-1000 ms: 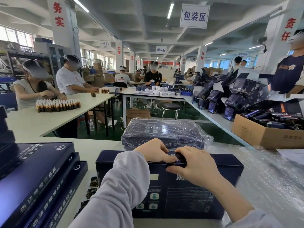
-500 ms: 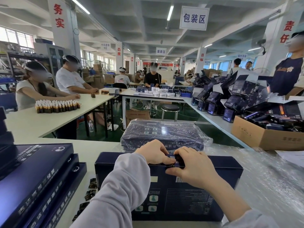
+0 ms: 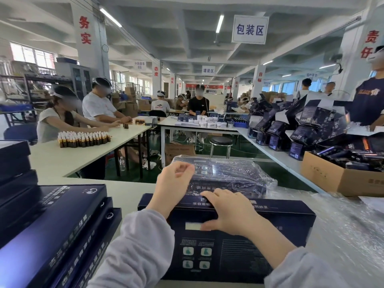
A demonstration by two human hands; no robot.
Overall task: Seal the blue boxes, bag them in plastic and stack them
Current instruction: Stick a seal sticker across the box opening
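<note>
- A large dark blue cardboard box (image 3: 239,256) with white print and four small pale icons lies flat on the white worktable (image 3: 124,192), straight ahead of the person, its long far edge toward 12 o'clock.
- The right hand (image 3: 228,213) rests palm-down on the far part of the box's top, fingers straight and spread, gripping nothing.
- The left hand (image 3: 174,183), in a pale grey sleeve (image 3: 135,256), is lifted clear of the box at about 11 o'clock from the right hand. Its fingers are loosely curled toward the thumb, and nothing shows between them.
- At 12 o'clock, just behind the box, sits a bundle of blue boxes wrapped in clear crinkled plastic (image 3: 232,175).
- At 9 o'clock, a slanting stack of flat dark blue boxes (image 3: 52,225) lies just beside the open-topped work area.
- At 3 o'clock, clear plastic sheeting (image 3: 342,225) covers the table.
- At 2 o'clock stands a brown cardboard carton (image 3: 332,177) filled with dark packages.
- At 10 o'clock, well apart on another table, rows of small amber bottles (image 3: 83,139) stand in front of seated workers.
</note>
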